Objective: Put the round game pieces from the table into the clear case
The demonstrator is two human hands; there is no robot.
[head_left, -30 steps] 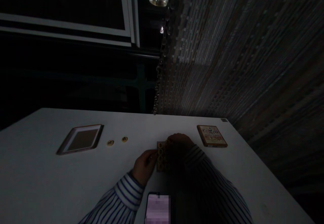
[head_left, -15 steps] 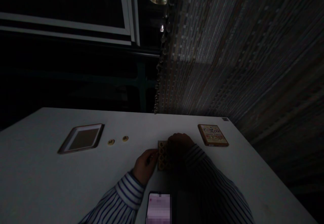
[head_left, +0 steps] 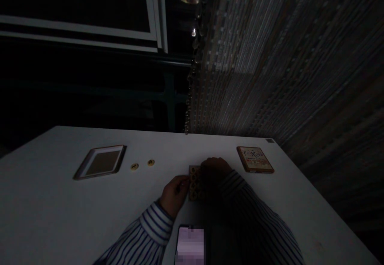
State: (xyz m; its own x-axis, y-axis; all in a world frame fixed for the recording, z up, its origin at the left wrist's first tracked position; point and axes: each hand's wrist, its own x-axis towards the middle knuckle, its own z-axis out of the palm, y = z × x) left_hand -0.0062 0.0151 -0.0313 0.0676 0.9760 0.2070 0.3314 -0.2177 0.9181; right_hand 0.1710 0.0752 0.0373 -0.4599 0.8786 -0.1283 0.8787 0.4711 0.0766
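A shallow square tray [head_left: 191, 197] of round wooden Chinese chess pieces [head_left: 193, 185] lies on the table, partly in shadow. At its left edge is my left hand [head_left: 174, 195], fingers curled in, thumb and fingertip closed on the rim. Over the tray's far right part arches my right hand [head_left: 216, 169]. It covers many of the pieces, and its fingers are lost in the dark, so what they touch is hidden. Two loose chess pieces, one [head_left: 135, 166] nearer and one [head_left: 151, 162] farther right, lie flat to the left of the tray.
An open box lid [head_left: 120, 157] or frame-like tray rests on the white table [head_left: 60, 217] at left. At right is a flat box [head_left: 255, 160] with a printed cover. A phone [head_left: 191, 243] lies at the near edge. Behind hangs a string curtain [head_left: 240, 57].
The whole view has shifted slightly, moving everything a little to the right. Both hands keep their places at the tray, and the loose pieces have stayed put.
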